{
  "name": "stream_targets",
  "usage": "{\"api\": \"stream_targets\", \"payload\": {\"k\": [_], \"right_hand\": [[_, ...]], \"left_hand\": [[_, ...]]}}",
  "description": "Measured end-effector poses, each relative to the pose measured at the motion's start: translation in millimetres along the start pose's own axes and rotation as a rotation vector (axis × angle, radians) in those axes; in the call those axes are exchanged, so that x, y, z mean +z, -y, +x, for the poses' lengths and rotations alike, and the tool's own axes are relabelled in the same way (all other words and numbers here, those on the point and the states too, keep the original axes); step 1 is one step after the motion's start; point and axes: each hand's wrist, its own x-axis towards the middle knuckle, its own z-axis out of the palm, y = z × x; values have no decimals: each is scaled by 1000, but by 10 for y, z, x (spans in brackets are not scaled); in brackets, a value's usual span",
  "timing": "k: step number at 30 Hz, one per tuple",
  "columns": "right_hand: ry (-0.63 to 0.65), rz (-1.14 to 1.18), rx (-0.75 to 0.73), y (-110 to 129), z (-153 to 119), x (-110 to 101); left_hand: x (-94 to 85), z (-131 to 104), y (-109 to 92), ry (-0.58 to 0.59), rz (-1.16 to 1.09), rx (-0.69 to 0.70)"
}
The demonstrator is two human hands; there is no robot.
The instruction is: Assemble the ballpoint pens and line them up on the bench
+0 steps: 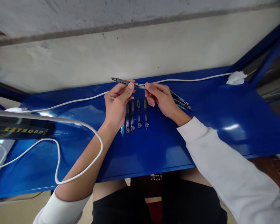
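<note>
Both my hands hold one pen (122, 81) above the blue table, tilted slightly, its dark grip and tip pointing left. My left hand (118, 101) pinches it near the grip between thumb and fingers. At the clear rear end, my right hand (160, 98) pinches it with thumb and forefinger. Below the hands lie several pens (139, 115) in a row, roughly parallel, dark grips toward the wall; the leftmost, a blue pen (122, 130), is partly hidden by my left hand. More pens (183, 101) lie loosely to the right, partly behind my right hand.
The blue table (149, 149) meets a wall (130, 59) at the back. A white cable (191, 80) runs along the rear edge to a crumpled white bag (236, 77). Another white cable (99, 137) loops in front of my left forearm. A black box with yellow lettering (25, 129) stands at left.
</note>
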Motion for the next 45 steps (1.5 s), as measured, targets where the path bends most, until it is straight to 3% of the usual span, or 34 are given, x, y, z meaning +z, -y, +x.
{"api": "stream_targets", "payload": {"k": [9,18,28,35,45], "right_hand": [[-74,157,130,36,32,17],[-141,176,108,7,43,-3],[-171,151,3,46,16,21],[-191,171,25,7,30,3],[-206,212,69,22,45,17]], "left_hand": [[14,-3,72,0,45,66],[47,-26,58,13,62,88],[20,11,73,-103,-9,3],[33,-15,69,-87,57,70],[55,-29,49,-74,72,62]]}}
